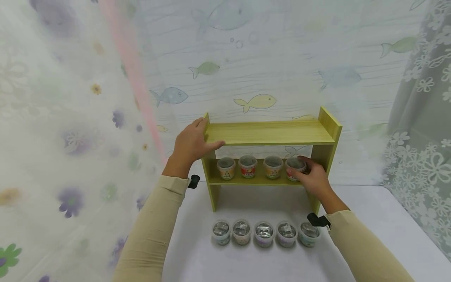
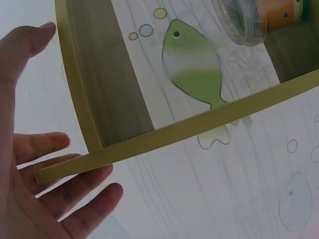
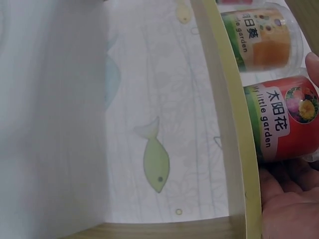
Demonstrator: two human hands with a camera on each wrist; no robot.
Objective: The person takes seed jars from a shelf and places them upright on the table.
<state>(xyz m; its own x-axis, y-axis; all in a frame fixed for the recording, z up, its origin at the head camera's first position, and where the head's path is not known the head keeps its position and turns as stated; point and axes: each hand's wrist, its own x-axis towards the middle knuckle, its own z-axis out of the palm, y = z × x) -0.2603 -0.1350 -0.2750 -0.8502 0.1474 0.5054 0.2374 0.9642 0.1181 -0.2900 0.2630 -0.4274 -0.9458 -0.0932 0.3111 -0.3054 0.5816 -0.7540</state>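
Note:
My left hand point(image 1: 193, 141) rests on the upper left corner of a yellow-green wooden shelf point(image 1: 267, 133), its thumb along the front of the top board. In the left wrist view its fingers point(image 2: 94, 219) are spread and fairly straight around the corner. My right hand point(image 1: 313, 178) grips a clear plastic cup with a red label point(image 1: 294, 176) at the right end of the middle board. That label reads "My little garden" in the right wrist view. To its left stand an orange cup point(image 1: 273, 170), a red cup point(image 1: 248, 170) and another orange cup point(image 1: 226, 172).
Several lidded plastic cups point(image 1: 264, 234) stand in a row on the white tabletop point(image 1: 246, 268) in front of the shelf. A fish-patterned curtain point(image 1: 260, 58) hangs behind, and a flower-patterned one point(image 1: 70, 156) at the left.

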